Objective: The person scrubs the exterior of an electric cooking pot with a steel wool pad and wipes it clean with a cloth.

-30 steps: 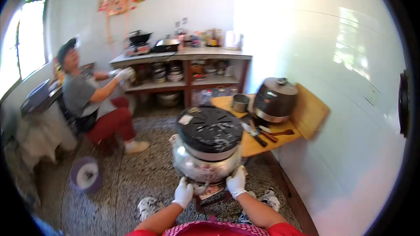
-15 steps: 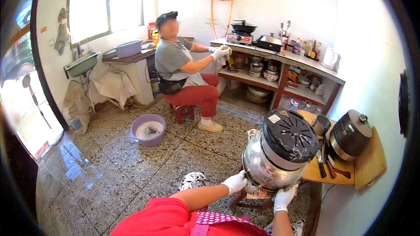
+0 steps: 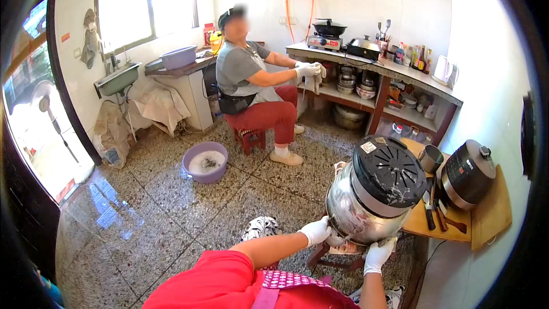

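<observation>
A large shiny metal pot [image 3: 366, 217] lies bottom-up or lidded with a black round ribbed top [image 3: 394, 171], resting on a low wooden stool [image 3: 320, 256]. My left hand [image 3: 315, 232], in a white glove, is closed on the near left edge of the pot's lower rim. At the near right edge, my right hand [image 3: 378, 255], gloved too, grips the same rim. The fingertips of both hands are partly hidden by the pot. Printed paper [image 3: 347, 248] shows under the pot between the hands.
A co-worker [image 3: 246, 74] sits on a red stool, holding a grey cloth [image 3: 313, 82]. A purple basin [image 3: 205, 162] stands on the floor. Beside the pot, a yellow table [image 3: 420, 226] bears knives, a metal cup [image 3: 430, 158] and a black cooker [image 3: 468, 174]. Behind is a shelved counter [image 3: 383, 69].
The view has swung left, bringing the doorway, sink and window into sight. Both my hands remain at the pot's lower rim. The co-worker's hands have lowered slightly with the cloth.
</observation>
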The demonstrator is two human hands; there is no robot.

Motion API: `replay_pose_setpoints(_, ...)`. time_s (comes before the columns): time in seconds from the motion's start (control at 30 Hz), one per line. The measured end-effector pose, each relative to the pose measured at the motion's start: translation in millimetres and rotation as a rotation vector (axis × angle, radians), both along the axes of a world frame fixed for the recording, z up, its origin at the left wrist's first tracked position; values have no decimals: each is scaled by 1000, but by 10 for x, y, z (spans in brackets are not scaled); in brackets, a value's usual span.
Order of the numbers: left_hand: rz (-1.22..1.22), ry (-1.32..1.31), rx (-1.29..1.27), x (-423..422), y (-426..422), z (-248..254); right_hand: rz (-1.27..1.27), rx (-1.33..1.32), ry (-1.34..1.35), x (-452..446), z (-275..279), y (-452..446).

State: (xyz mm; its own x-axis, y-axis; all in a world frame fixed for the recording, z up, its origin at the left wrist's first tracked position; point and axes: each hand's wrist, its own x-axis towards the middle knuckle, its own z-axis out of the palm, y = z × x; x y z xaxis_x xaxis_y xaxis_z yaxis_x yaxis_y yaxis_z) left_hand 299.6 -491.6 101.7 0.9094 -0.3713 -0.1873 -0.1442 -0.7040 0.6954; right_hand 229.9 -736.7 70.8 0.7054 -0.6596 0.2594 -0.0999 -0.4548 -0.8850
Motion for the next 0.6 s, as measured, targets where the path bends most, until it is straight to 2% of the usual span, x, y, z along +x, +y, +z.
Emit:
replay_pose_setpoints(0.07, 4, -25, -9, 16, -4, -29, -59, -48, 23, 32, -61, 3)
replay_pose_setpoints(0.13, 19, -27, -15, 10, -7, -33, -25, 35, -58, 56, -152, -49)
replay_pose_setpoints(0.23, 11, -35, -15, 32, -4, -54, -43, -5, 5, 25, -52, -7)
replay_pose_setpoints(0.3, -1, -74, -6, 26, -11, -91, -36, 13, -15, 74, -219, -77)
replay_pose_setpoints(0.4, -6, 11, 21, 22, -10, -16, 9, 105, -70, 65, -268, -116)
replay_pose_setpoints(0.6, -7, -2, -15, 32, -6, -57, -35, -45, 51, 45, -228, -105)
